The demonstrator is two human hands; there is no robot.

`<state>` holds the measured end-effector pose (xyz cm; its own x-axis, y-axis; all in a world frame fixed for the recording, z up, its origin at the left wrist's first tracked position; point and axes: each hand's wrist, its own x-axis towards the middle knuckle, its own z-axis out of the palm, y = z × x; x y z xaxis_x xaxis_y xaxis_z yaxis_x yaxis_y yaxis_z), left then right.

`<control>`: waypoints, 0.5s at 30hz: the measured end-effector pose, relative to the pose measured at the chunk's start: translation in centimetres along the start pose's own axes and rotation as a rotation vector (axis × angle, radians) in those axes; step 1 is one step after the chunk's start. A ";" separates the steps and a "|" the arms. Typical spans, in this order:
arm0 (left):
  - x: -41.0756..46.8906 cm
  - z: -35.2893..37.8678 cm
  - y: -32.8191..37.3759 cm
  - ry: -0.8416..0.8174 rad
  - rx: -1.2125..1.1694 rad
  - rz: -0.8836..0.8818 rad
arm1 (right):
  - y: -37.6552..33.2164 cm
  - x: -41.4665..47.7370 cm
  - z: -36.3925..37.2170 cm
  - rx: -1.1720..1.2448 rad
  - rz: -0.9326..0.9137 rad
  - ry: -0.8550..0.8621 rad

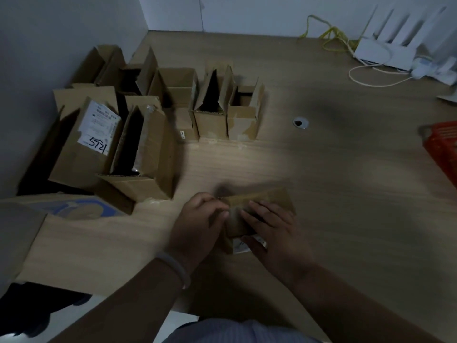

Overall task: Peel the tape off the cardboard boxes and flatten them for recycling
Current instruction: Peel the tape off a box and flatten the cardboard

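Cardboard in hand: small box (262, 201), lower centre, not yet flattened; left hand (197, 219) curls round its end; right hand (272, 229) grips its top
Remaining: open boxes (153, 115), upper left, standing unflattened

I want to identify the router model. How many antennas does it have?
4. They stand in one row behind the white router at the desk's far right: leftmost antenna, second, third, rightmost. None seems hidden.
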<state>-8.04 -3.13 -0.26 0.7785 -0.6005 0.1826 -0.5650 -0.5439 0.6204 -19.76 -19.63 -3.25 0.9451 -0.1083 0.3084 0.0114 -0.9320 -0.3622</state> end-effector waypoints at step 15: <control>1.2 -0.7 0.6 -0.111 0.073 -0.140 | 0.1 -0.4 0.3 -0.044 -0.008 -0.015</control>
<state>-7.24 -3.81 0.83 0.8183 -0.5746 0.0102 -0.4744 -0.6654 0.5764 -20.07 -19.54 -3.71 0.9498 -0.0954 0.2979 0.0052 -0.9473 -0.3202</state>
